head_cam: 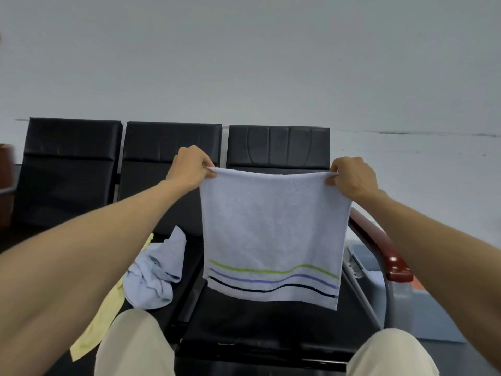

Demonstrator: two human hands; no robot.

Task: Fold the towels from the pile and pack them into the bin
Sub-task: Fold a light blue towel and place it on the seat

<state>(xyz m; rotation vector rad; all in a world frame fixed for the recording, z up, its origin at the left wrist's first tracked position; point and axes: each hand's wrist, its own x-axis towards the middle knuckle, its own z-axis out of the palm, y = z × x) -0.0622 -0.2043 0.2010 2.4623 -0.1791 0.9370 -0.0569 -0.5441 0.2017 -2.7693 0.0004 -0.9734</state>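
Left hand [191,166] and right hand [352,176] each pinch a top corner of the towel [273,234], so it hangs flat above the seat [257,321] for folding. Pile [156,270] lies left of towel; bin [379,267] right, beyond the armrest [379,242].

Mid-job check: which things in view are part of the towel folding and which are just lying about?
Job: striped towel held up by left hand and right hand; crumpled blue towel; yellow towel; grey bin.
Lying about: black seats; red armrest.
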